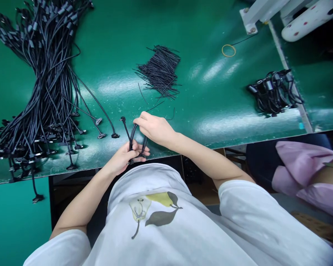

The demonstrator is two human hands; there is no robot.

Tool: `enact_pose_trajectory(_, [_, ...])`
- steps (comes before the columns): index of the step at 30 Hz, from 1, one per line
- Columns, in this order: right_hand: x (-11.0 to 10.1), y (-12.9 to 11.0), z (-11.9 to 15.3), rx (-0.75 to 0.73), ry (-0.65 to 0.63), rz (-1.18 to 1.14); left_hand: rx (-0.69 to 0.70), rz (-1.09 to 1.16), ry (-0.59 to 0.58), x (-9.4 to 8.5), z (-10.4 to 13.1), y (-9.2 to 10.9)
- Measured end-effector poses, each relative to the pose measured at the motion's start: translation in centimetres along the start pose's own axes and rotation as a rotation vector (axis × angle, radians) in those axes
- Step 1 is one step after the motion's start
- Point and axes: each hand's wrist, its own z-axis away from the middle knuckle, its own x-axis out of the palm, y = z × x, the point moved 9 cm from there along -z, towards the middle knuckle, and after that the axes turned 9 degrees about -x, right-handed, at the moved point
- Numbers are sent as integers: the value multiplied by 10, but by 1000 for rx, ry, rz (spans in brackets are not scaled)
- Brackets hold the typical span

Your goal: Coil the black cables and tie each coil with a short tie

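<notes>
Close to the table's front edge, my left hand (127, 155) is closed around a looped black cable (131, 135), whose connector end sticks up at the upper left. My right hand (155, 128) pinches the top of the same loop from the right. A pile of short black twist ties (161, 72) lies beyond my hands, with a few loose ones nearer to them. To the left spreads a big bundle of black cables (51, 85), their connectors fanned out toward the front edge.
The green table (199, 107) has a coiled cable bundle (274, 92) at the right, by a pale strip. A yellow rubber band (228, 50) lies farther back, near a white metal bracket (249, 22). Another person's pink clothing (299, 166) shows at the right.
</notes>
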Motion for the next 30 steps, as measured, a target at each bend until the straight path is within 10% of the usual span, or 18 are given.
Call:
enact_pose_trajectory(12, [19,5,5,261,69,-1284,84,21,-132,16,5,8])
enact_pose_trajectory(20, [-25,-8,12,-78,256,-1125,26,132,-196,31,15,10])
enact_pose_trajectory(30, [-19,4,-7,-116,236,-1218,65,196,-73,28,12,18])
